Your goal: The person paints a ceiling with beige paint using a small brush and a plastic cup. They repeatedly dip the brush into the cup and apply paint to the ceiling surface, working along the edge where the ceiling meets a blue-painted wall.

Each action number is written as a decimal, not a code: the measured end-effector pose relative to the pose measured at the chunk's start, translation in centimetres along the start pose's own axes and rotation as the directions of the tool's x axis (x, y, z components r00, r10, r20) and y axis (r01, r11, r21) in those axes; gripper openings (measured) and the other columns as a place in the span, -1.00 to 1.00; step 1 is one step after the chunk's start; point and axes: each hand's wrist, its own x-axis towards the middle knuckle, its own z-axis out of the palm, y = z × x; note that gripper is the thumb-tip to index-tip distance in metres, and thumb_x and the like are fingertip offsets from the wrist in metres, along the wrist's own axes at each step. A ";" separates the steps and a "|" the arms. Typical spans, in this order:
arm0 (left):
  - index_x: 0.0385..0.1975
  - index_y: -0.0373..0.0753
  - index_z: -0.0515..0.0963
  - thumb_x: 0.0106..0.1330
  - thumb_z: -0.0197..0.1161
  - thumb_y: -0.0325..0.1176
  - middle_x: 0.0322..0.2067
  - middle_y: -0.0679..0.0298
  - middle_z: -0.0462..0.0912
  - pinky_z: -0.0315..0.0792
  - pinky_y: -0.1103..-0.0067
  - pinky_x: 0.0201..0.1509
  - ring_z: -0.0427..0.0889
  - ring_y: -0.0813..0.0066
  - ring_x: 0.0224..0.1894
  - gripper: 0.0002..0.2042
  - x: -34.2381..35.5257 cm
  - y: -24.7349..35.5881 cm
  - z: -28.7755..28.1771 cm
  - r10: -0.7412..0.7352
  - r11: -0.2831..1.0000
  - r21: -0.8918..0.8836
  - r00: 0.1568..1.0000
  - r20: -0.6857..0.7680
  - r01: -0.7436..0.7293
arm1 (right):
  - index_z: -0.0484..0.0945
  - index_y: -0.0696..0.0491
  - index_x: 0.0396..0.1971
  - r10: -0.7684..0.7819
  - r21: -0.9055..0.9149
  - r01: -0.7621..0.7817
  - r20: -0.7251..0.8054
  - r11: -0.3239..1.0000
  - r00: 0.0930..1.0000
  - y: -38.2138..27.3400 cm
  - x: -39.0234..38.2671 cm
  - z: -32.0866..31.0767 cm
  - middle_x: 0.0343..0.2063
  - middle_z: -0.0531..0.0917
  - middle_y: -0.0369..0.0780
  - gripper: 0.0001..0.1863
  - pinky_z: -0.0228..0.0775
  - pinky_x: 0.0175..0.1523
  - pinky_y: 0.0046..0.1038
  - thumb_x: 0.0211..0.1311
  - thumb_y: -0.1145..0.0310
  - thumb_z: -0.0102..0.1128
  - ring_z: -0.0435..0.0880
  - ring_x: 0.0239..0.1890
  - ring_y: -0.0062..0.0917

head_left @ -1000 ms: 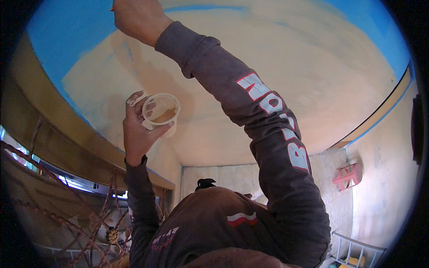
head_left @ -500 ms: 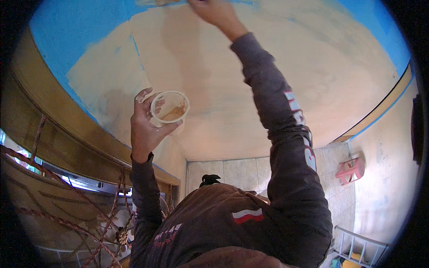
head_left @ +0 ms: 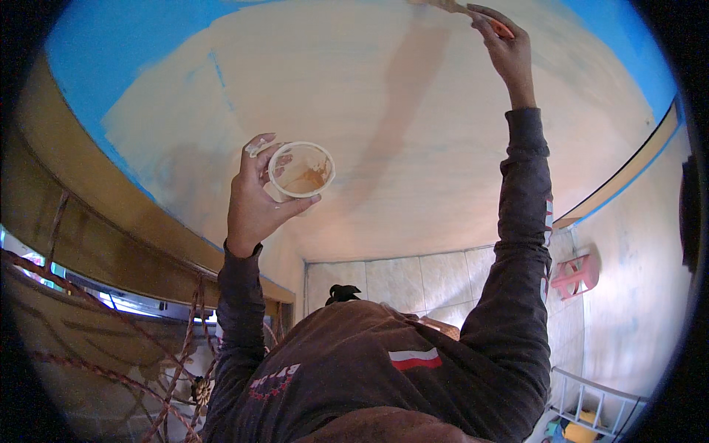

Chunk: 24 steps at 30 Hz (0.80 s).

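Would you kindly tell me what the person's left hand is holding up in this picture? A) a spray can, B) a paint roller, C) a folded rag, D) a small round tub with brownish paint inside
D: the left hand grips a small round tub, pale, open-topped and smeared brown inside, while the right hand reaches up to the ceiling with an orange-handled brush.

Dark brown long-sleeved top (head_left: 384, 369) with red-and-white chest patch (head_left: 415, 359).
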 end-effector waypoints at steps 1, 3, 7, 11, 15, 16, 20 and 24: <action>0.33 -0.31 0.16 -0.14 0.73 -0.36 0.11 -0.07 0.61 0.55 0.35 0.27 0.65 0.21 0.16 0.02 0.2 0.3 0.0 0.013 1.000 -0.007 1.000 0.014 -0.012 | 0.72 0.13 -0.02 -0.010 -0.050 0.010 -0.008 0.999 1.000 0.3 -0.2 -1.6 -0.26 0.77 -0.24 -0.74 0.57 -0.19 -0.50 0.44 0.31 0.27 0.70 -0.28 -0.59; 0.33 -0.31 0.16 -0.14 0.73 -0.36 0.11 -0.08 0.61 0.55 0.34 0.26 0.65 0.21 0.16 0.02 0.4 0.1 0.0 0.027 1.000 -0.009 0.999 0.033 -0.027 | 0.73 0.04 0.04 -0.030 -0.134 0.027 -0.016 0.991 0.999 2.1 -1.0 -3.9 -0.16 0.79 -0.27 -0.71 0.58 -0.08 -0.54 0.43 0.26 0.28 0.77 -0.12 -0.56; 0.33 -0.30 0.16 -0.14 0.73 -0.36 0.12 -0.08 0.60 0.55 0.34 0.27 0.65 0.20 0.16 0.02 0.3 -0.4 0.1 0.030 0.999 -0.028 0.999 0.025 -0.029 | 0.73 0.09 0.00 0.001 -0.214 -0.028 -0.125 0.976 0.992 2.7 -2.6 -5.9 -0.17 0.80 -0.20 -0.73 0.60 0.00 -0.47 0.42 0.30 0.28 0.78 -0.12 -0.53; 0.34 -0.28 0.16 -0.13 0.73 -0.37 0.13 -0.07 0.60 0.55 0.35 0.27 0.65 0.20 0.16 0.01 0.1 -0.4 0.2 0.017 1.000 -0.023 1.000 0.001 -0.017 | 0.76 0.07 -0.07 -0.142 -0.463 -0.031 -0.333 0.886 0.932 0.5 -5.0 -4.2 -0.24 0.81 -0.17 -0.78 0.63 -0.14 -0.51 0.35 0.35 0.33 0.79 -0.26 -0.57; 0.34 -0.26 0.16 -0.12 0.72 -0.39 0.12 -0.04 0.60 0.55 0.36 0.27 0.65 0.22 0.17 0.00 0.2 -0.6 0.5 0.018 1.000 -0.007 1.000 -0.017 -0.018 | 0.74 0.02 -0.16 -0.427 -0.599 0.222 -0.224 0.769 0.876 -0.8 -5.0 2.6 -0.35 0.72 -0.12 -0.78 0.59 -0.16 -0.27 0.16 0.47 0.35 0.70 -0.28 -0.29; 0.34 -0.26 0.16 -0.12 0.72 -0.40 0.12 -0.03 0.60 0.55 0.36 0.27 0.64 0.23 0.17 0.00 0.2 -0.4 0.5 0.018 1.000 0.000 1.000 -0.020 -0.018 | 0.73 0.04 -0.14 -0.386 -0.616 0.189 -0.204 0.765 0.900 -2.1 -5.1 4.6 -0.31 0.71 -0.11 -0.76 0.58 -0.11 -0.27 0.17 0.47 0.34 0.68 -0.22 -0.25; 0.34 -0.25 0.17 -0.12 0.71 -0.41 0.12 -0.01 0.60 0.55 0.36 0.27 0.63 0.25 0.18 0.00 0.0 0.4 0.8 0.007 0.999 0.034 0.998 -0.070 -0.004 | 0.70 0.10 -0.08 -0.328 -0.547 0.192 -0.162 0.815 0.931 -5.5 -4.1 12.5 -0.32 0.65 -0.05 -0.70 0.53 -0.06 -0.19 0.14 0.45 0.33 0.61 -0.16 -0.13; 0.34 -0.25 0.18 -0.13 0.70 -0.43 0.14 0.00 0.59 0.54 0.35 0.27 0.62 0.24 0.19 -0.01 -0.8 0.2 1.0 -0.039 0.996 0.076 0.992 -0.120 0.048 | 0.69 0.14 -0.10 -0.310 -0.405 0.226 -0.154 0.886 0.938 -7.6 -3.1 16.5 -0.37 0.64 -0.05 -0.69 0.53 -0.10 -0.19 0.11 0.48 0.34 0.61 -0.19 -0.13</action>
